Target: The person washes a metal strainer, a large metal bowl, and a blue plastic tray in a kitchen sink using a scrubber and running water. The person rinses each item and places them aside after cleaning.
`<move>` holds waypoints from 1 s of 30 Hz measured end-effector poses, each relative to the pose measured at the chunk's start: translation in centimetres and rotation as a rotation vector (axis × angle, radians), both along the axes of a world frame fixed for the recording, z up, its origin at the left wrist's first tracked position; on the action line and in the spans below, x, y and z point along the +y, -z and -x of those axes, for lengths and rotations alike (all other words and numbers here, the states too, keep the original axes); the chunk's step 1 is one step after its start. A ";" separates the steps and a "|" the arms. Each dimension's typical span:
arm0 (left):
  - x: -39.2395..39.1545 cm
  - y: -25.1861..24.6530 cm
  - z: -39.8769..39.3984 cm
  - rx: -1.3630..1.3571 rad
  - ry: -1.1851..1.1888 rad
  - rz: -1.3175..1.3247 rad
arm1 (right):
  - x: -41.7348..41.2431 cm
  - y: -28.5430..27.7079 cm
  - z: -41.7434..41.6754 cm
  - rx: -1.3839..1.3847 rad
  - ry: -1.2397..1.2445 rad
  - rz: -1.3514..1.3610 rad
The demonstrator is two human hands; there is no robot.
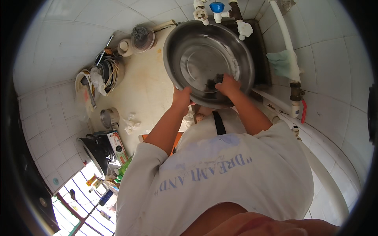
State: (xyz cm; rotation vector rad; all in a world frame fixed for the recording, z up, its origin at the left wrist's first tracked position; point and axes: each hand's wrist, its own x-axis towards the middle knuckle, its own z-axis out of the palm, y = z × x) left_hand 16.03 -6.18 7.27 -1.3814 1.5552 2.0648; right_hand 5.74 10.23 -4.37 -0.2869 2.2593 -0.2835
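Note:
A large stainless steel basin is tilted over the edge of a dark sink and the pale countertop. My left hand grips the basin's near left rim, thumb on top. Inside the basin, on its near right part, my right hand holds a dark scouring pad against the metal. A dark reflection or part of the pad shows beside the fingers. The basin's inner wall looks wet and shiny.
White and blue-handled taps hang over the basin's far rim. A pipe with a red lever runs along the right wall. On the counter at left stand a utensil pot, a metal cup, lidded plastic bowls and a wok.

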 end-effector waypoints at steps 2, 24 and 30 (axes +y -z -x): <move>-0.7 3.1 -2.3 -0.015 -0.060 -0.098 | 1.2 -0.6 0.3 0.028 -0.044 0.067; 0.7 5.7 -6.2 0.122 -0.103 -0.314 | 3.1 -10.7 13.7 0.996 0.039 0.781; 1.4 5.4 -6.4 0.103 -0.104 -0.326 | 3.5 -11.3 12.8 0.775 0.153 0.947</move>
